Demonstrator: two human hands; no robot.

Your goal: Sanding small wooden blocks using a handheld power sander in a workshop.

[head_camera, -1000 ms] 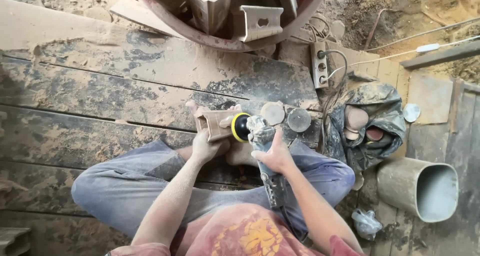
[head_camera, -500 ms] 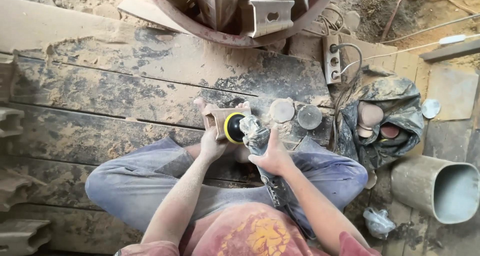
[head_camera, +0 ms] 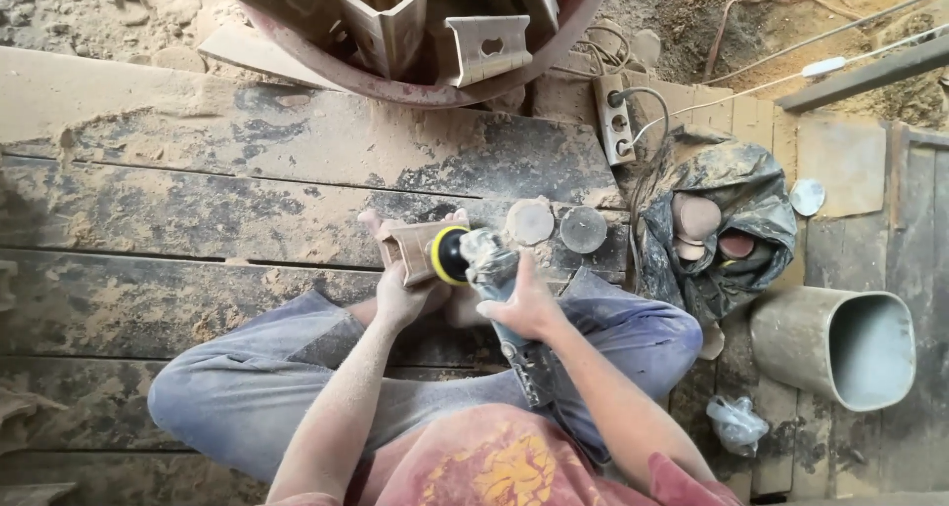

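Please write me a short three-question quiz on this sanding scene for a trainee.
1. True or false: the left hand holds the wooden block.
2. What does the right hand grip? A) hammer B) power sander C) brush
3. What lies on the boards just beyond the sander?

Key: 1 true. 2 B. 3 Two round sanding discs.

Both forearms reach forward over crossed legs. The left hand [head_camera: 403, 294] is curled in a firm grasp; the right hand [head_camera: 526, 303] is closed too, knuckles up, just beside it.
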